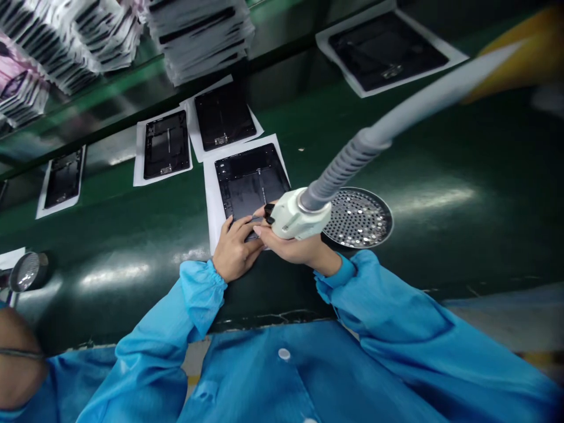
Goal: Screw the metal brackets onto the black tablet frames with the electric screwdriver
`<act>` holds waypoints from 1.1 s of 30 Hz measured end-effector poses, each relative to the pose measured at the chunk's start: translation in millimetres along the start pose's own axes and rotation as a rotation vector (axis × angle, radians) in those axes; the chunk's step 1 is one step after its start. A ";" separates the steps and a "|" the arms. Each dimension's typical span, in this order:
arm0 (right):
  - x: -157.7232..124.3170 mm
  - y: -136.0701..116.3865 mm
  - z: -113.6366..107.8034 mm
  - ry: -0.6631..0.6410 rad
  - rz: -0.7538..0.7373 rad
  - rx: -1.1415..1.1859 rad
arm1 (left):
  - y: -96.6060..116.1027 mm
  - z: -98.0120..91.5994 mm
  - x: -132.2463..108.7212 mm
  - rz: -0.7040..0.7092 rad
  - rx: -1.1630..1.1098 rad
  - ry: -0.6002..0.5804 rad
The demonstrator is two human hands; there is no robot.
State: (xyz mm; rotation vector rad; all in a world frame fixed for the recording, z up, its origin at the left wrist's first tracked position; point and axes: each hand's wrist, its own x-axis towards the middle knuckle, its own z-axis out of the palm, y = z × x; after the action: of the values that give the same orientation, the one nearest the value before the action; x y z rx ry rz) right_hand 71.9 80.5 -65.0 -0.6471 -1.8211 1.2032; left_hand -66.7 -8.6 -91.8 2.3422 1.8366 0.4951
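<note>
In front of me a black tablet housing [247,179] lies on a white sheet [212,205]. My left hand [233,249] rests on its lower edge, fingers bent and close together beside a small grey part; what they pinch is hidden. My right hand [299,248] is closed around a pale electric screwdriver [293,217], seen from above. Its tip is out of sight under the body, and the two hands' fingertips nearly meet there. From its top a thick grey cable [396,120] runs up to the right. A round perforated tray [359,217] with small shiny pieces sits right of the screwdriver.
More black housings on white sheets lie behind and to the left, such as one housing [166,144], plus another housing [390,50] at the upper right. Wrapped stacks [202,35] stand on a shelf. A co-worker's arm [20,358] shows at lower left, near another round dish [29,271].
</note>
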 end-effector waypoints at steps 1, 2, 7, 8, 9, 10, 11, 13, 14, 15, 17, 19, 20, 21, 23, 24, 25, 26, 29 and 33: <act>0.6 -1.3 0.5 0.010 0.018 0.036 | -0.5 0.3 -0.4 0.004 0.005 0.012; 1.9 -3.2 -0.1 0.017 0.045 0.085 | -1.1 0.6 -0.9 0.009 0.009 0.029; 16.0 -12.7 -28.1 0.087 0.127 0.228 | -4.0 3.0 -1.6 0.009 0.007 0.110; 19.8 -12.7 -37.8 0.147 0.117 0.227 | -4.3 3.7 -1.1 0.002 0.006 0.112; 23.6 -11.5 -47.7 0.219 0.100 0.226 | -4.4 4.4 -0.4 -0.005 0.008 0.111; 27.5 -9.2 -57.0 0.290 0.082 0.225 | -4.4 5.1 0.4 -0.010 0.014 0.111; 31.1 -5.9 -65.2 0.341 0.066 0.222 | -4.4 5.6 1.2 -0.011 0.026 0.111; 37.2 2.9 -76.9 0.403 0.036 0.199 | -4.4 6.2 2.1 0.000 0.055 0.112; 39.4 7.6 -80.3 0.423 0.031 0.175 | -4.5 6.2 2.1 0.006 0.067 0.110; 41.1 12.0 -82.2 0.439 0.030 0.149 | -4.7 6.1 1.8 0.009 0.072 0.106; 43.2 19.0 -83.0 0.458 0.037 0.107 | -5.3 5.6 0.6 0.008 0.070 0.101; 44.4 22.9 -82.0 0.451 0.052 0.086 | -6.2 5.0 -0.7 0.005 0.063 0.104; 44.8 23.8 -81.5 0.448 0.054 0.084 | -6.7 4.7 -1.0 0.006 0.063 0.109; 45.2 24.3 -81.1 0.450 0.056 0.086 | -7.2 4.3 -1.2 0.009 0.066 0.115; 45.9 24.8 -80.9 0.452 0.057 0.093 | -8.0 3.8 -0.9 0.021 0.078 0.119; 46.1 25.1 -80.8 0.451 0.054 0.099 | -8.2 3.7 -0.5 0.027 0.084 0.118; 46.3 25.6 -80.8 0.447 0.052 0.105 | -8.4 3.6 -0.1 0.032 0.090 0.115; 46.4 26.2 -80.6 0.442 0.049 0.110 | -8.4 3.5 0.2 0.034 0.092 0.111; 46.6 28.8 -79.8 0.446 0.047 0.114 | -8.6 3.3 0.3 0.032 0.087 0.106; 47.4 29.7 -80.7 0.450 0.067 0.112 | -13.0 1.3 -1.9 0.051 0.070 0.096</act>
State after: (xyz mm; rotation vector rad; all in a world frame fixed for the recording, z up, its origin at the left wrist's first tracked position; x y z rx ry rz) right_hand 115.8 168.2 -59.8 -0.8432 -1.3567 1.0888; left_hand -78.6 -7.0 -97.1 2.4571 1.8676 0.5681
